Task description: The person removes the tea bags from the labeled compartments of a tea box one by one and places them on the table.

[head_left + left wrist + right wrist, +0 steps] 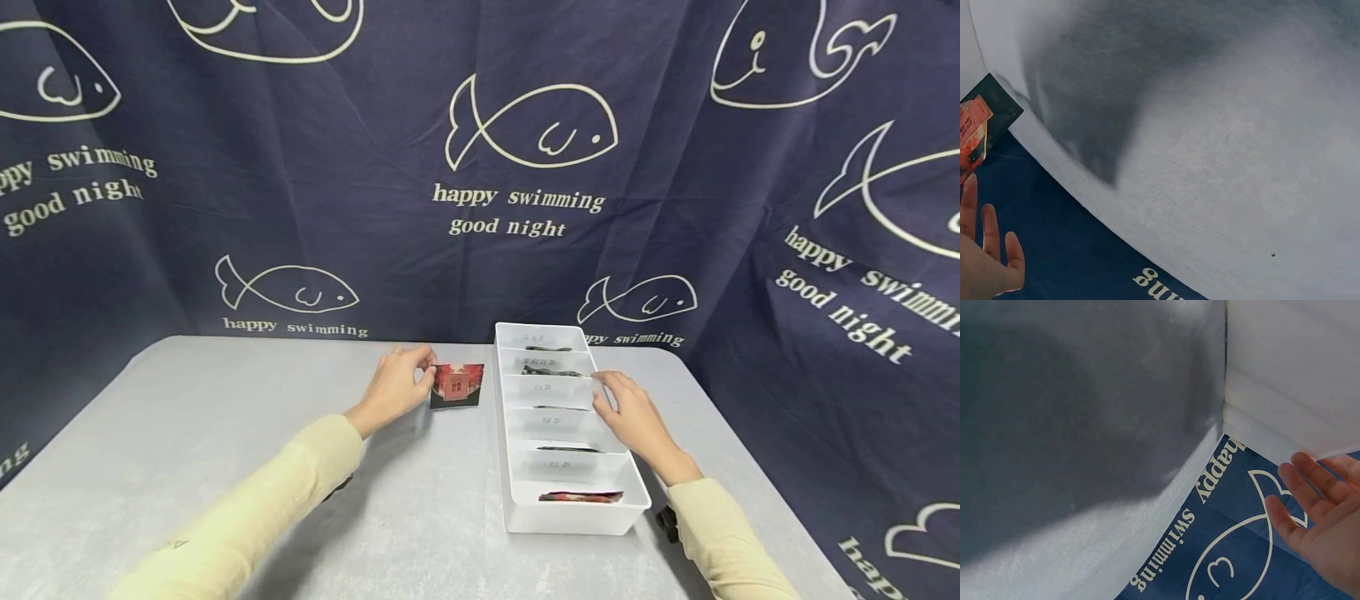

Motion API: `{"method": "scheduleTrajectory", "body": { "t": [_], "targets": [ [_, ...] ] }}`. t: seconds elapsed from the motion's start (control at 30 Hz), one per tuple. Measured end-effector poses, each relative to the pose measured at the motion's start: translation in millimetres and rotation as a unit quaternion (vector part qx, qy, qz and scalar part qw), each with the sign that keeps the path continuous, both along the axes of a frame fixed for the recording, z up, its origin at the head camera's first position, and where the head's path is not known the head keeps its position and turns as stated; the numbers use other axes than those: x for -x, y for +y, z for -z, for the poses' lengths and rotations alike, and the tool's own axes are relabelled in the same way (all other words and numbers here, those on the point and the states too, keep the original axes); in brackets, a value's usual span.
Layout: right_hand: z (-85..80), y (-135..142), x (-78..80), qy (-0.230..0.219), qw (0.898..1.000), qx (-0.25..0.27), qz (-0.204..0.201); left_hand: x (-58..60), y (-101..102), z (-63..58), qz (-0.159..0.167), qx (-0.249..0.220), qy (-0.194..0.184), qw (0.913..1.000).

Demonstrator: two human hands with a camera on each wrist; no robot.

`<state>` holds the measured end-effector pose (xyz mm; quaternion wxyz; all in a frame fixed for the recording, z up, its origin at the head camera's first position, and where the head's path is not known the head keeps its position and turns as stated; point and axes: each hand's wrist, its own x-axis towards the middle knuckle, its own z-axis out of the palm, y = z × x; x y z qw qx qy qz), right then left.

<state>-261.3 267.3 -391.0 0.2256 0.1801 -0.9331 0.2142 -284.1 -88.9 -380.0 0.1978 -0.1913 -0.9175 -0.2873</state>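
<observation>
Head view. Before the observer, the left hand [393, 387] pinches a red-and-black tea sachet [457, 386] by its edge, left of the white five-compartment organizer [577, 521] and apart from it; the right hand [633, 417] touches the organizer's right rim with relaxed fingers, grasping nothing. The one-edge pinch could let the sachet twist or snag on a divider [517, 429]; a sideways push could skid the organizer. The pale grey tabletop [420, 500] has rounded far corners, backed by a navy curtain [375, 192] printed with fish.

Left wrist view. The sachet shows at frame's edge, the thumb unseen; a dark speck [1273, 255] marks the tabletop.

Right wrist view. Extended fingers meet the organizer; shadow darkens the tabletop.
</observation>
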Motion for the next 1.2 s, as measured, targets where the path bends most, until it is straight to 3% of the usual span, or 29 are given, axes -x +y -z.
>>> {"method": "scheduleTrajectory", "body": {
  "t": [0.63, 0.93, 1.2],
  "targets": [
    [1.6, -0.4, -0.4, 0.004, 1.000, 0.005, 0.000, 14.8, 1.9, 14.1, -0.060, 0.061, -0.018, 0.9962],
    [1.4, -1.0, -0.6, 0.003, 1.000, 0.006, 0.001, 17.8, 3.9, 13.1, -0.053, 0.085, -0.092, 0.9907],
    [0.7, -1.2, -0.7, 0.003, 1.000, 0.005, 0.000, 15.0, 1.6, 10.9, -0.034, 0.087, -0.084, 0.9921]
  ]
}}
